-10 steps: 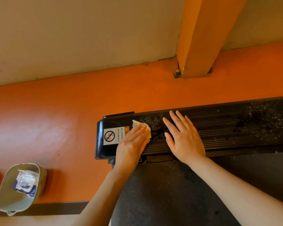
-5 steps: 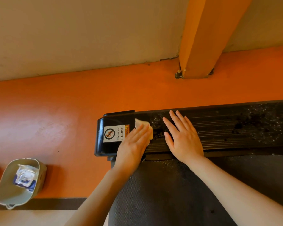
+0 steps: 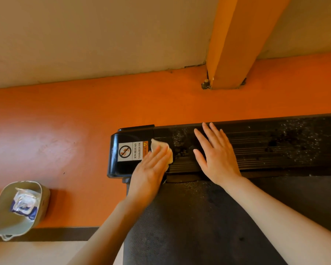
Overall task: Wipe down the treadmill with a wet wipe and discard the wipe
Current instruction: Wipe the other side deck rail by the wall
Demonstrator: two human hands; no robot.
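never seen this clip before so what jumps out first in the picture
Two bare hands lie flat on the black ribbed side rail of a treadmill: the left hand presses a pale wet wipe beside a "no stepping on surface" sticker, the right hand rests spread next to it. The rail to the right is speckled with dust. At lower left, a pack of wipes sits in a small bin on the orange floor.

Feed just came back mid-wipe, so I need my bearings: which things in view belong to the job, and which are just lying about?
Part of the job:
treadmill, dusty rail
wipe, pressed flat under the left hand
right hand, flat on the rail
pack of wipes
bin holding the pack

Lying about:
warning sticker
orange post
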